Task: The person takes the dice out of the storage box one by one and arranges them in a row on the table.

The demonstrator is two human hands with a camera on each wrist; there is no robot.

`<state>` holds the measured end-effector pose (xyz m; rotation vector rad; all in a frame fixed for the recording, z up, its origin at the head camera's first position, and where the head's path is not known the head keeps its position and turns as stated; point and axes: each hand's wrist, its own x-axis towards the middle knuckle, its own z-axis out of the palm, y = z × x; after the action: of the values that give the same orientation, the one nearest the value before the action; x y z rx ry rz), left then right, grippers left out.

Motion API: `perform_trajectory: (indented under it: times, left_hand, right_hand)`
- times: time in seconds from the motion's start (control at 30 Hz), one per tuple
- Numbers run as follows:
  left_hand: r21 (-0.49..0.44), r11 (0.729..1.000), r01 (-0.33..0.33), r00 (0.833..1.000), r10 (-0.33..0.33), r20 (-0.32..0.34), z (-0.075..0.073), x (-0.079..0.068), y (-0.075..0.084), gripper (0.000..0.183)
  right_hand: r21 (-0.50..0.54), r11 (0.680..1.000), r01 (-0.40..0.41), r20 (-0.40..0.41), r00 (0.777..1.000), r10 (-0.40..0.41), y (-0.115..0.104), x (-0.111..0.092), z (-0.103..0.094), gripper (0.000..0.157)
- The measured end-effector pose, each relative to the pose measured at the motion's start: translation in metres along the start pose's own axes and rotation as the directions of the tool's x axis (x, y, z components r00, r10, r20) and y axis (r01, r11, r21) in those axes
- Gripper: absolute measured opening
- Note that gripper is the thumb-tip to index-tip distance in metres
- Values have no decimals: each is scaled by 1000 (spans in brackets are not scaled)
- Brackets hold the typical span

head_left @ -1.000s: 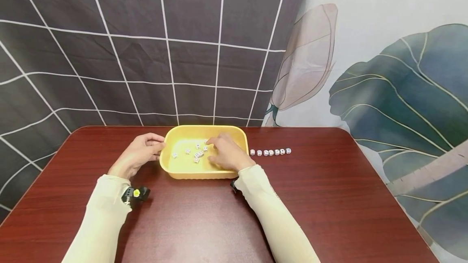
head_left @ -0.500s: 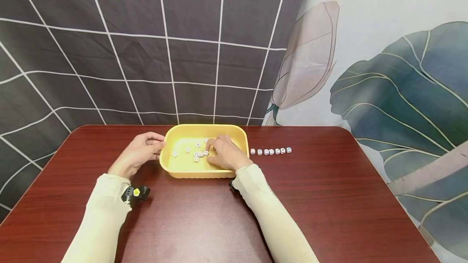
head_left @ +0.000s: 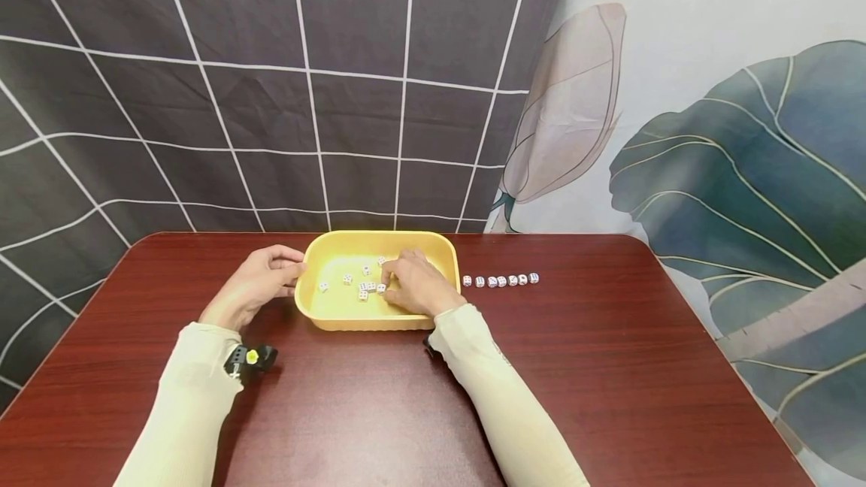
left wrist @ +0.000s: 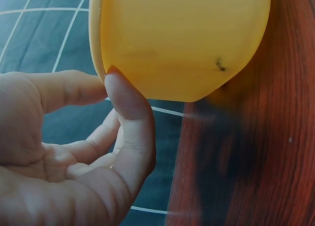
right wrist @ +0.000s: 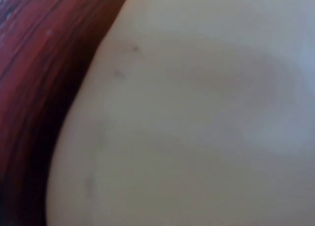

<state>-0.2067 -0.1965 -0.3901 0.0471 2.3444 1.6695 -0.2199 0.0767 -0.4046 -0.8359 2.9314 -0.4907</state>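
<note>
The left hand point(head_left: 260, 280) pinches the tray point(head_left: 375, 324) by its rim. Inside, the right hand's point(head_left: 421, 285) fingertips are at a die point(head_left: 382, 288); whether they grip it, I cannot tell. Other dice point(head_left: 363, 295) lie leftward; seven line the bench point(head_left: 609, 367), right of the tray.

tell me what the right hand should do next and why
The right hand should probably firm a pinch on the nearest die: it sits at that hand's fingertips, and the left hand holds the yellow tray by its rim, which should help steady it. Whether the die is gripped yet is too small to tell.
</note>
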Motion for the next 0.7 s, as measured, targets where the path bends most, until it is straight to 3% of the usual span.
perform_trajectory:
  times: [0.3,0.5,0.7]
  left_hand:
    - [-7,1000,-2,1000,2,2,0,0,-1,39]
    - [-12,1000,1,1000,-1,2,0,0,-1,39]
    - [-15,1000,-1,1000,1,2,0,-1,0,38]
  right_hand:
    - [82,996,-25,-35,999,28,3,-3,-9,13]
    - [145,989,22,-73,997,-12,10,-5,-20,10]
    - [142,986,88,-105,992,-74,18,-9,-30,12]
